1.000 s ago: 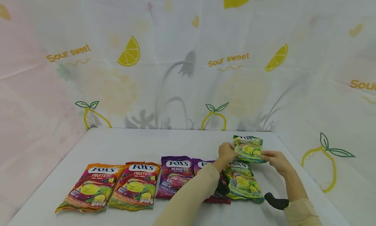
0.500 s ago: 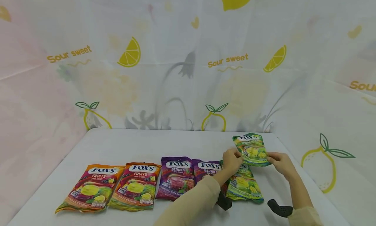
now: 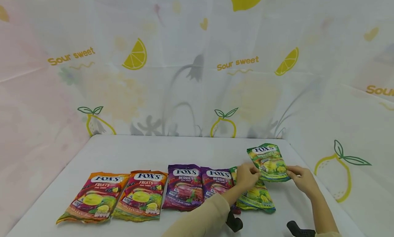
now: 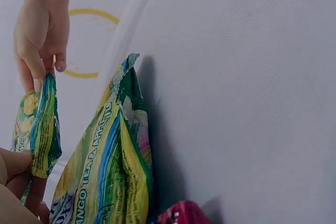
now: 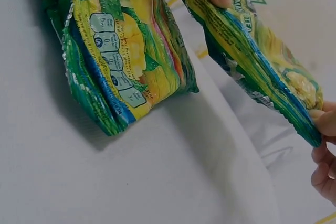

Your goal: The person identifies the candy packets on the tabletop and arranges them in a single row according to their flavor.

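A green and yellow Fox's candy bag [image 3: 269, 161] is held up off the table by both hands. My left hand [image 3: 247, 175] pinches its lower left corner between thumb and fingers. At the lower right corner, my right hand [image 3: 303, 180] pinches the edge. In the right wrist view the bag [image 5: 257, 56] stretches tilted between the two hands. Below and nearer lies a second green candy bag [image 3: 257, 197] on the table, its upper part hidden behind my left hand and the raised bag.
Left of the green bags lie two purple Berries candy bags [image 3: 183, 188], [image 3: 217, 182] side by side. Farther left are two orange-red Fruits candy bags [image 3: 95, 197], [image 3: 142, 196]. All rest on the white table [image 3: 138, 149], with a lemon-print cloth [image 3: 172, 93] behind.
Both hands have moved right and nearer with the raised green candy bag, which now leans the other way. The bags lying on the table have stayed in place.
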`<action>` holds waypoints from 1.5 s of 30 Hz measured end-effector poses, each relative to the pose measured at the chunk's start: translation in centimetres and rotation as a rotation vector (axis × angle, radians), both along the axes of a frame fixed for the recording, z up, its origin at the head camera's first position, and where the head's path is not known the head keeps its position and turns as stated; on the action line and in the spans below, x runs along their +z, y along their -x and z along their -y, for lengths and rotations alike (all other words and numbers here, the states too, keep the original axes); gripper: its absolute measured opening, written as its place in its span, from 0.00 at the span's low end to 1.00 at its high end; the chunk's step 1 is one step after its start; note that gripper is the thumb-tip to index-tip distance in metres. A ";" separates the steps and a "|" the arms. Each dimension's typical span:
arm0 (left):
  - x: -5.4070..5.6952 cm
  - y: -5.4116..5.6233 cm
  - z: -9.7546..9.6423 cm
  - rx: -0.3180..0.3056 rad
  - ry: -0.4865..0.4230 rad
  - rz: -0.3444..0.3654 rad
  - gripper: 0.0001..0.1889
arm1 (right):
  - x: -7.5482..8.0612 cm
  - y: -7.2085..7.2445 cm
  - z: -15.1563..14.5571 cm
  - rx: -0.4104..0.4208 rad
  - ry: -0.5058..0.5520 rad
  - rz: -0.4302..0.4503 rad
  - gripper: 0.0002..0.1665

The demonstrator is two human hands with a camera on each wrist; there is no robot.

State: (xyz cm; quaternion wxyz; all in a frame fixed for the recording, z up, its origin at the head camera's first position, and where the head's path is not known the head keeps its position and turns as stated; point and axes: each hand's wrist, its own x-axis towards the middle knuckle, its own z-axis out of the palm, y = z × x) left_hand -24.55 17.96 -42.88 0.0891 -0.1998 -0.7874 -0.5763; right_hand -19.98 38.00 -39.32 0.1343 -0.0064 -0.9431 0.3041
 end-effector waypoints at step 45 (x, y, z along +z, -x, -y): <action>-0.4 -4.8 -0.7 -0.075 0.521 -0.364 0.04 | -2.8 -6.4 -1.5 -0.135 -0.025 -0.085 0.10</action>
